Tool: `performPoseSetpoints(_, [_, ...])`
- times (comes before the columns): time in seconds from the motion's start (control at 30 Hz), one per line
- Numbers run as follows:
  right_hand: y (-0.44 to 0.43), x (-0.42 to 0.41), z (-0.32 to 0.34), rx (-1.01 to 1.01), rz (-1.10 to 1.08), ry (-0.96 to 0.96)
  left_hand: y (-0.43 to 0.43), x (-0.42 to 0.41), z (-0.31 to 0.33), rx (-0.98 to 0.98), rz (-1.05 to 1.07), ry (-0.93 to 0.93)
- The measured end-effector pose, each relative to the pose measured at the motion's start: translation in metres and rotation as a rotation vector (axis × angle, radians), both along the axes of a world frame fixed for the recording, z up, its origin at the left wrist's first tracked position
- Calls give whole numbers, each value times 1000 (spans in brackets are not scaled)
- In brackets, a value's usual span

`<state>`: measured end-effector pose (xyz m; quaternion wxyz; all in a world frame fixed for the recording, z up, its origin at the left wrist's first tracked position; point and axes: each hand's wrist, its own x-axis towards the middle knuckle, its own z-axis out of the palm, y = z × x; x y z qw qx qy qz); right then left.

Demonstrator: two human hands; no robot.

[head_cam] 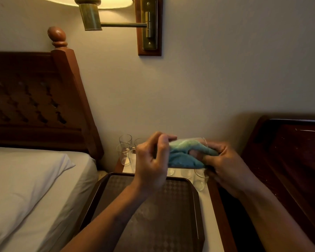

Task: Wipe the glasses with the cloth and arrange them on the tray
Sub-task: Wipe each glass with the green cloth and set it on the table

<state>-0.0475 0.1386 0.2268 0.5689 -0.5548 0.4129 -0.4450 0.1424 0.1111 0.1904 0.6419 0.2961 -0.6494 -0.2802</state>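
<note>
A clear glass (187, 140) lies sideways in the air above the nightstand, stuffed and wrapped with a blue-green cloth (184, 157). My left hand (151, 160) grips the glass at its left end. My right hand (224, 164) holds the cloth at the glass's right end, with fingers pushed into it. Several more clear glasses (125, 148) stand at the back left of the nightstand, and others (198, 179) stand under my hands. A dark brown tray (195, 206) with a diamond pattern lies in front, with nothing visible on it.
The nightstand (215, 211) sits between a bed with a white pillow (25, 179) and wooden headboard (35, 106) on the left and a dark wooden bed frame (289, 160) on the right. A brass wall lamp (105, 13) hangs above.
</note>
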Motion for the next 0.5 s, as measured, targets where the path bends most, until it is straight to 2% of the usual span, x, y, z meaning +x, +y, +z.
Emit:
performPoseSetpoints(0.03, [-1,-1,-1,-137,-21,100,0,0,6,280,-99,120])
performPoseSetpoints(0.1, [-3,-5,-1,-388,-21,260,-3,8,14,788,-224,130])
performPoseSetpoints(0.13, [-3,-7,-1,-447,-6,300,-3,13,17,966,-282,93])
performPoseSetpoints(0.2, [-2,-7,0,-505,0,322,-1,14,20,1083,-330,75])
performPoseSetpoints(0.27, [-1,-6,-2,-498,-68,311,3,4,20,934,-242,103])
performPoseSetpoints(0.33, [-2,-3,-3,-387,-143,248,8,-7,16,590,-177,192])
performPoseSetpoints(0.37, [-4,-3,-4,-299,-160,169,8,-11,12,369,-127,174])
performPoseSetpoints(0.43, [-5,-2,-3,-107,-161,-18,2,-7,1,-107,67,-57])
performPoseSetpoints(0.5, [-7,-3,-7,56,-148,-160,-8,0,-7,-457,245,-288])
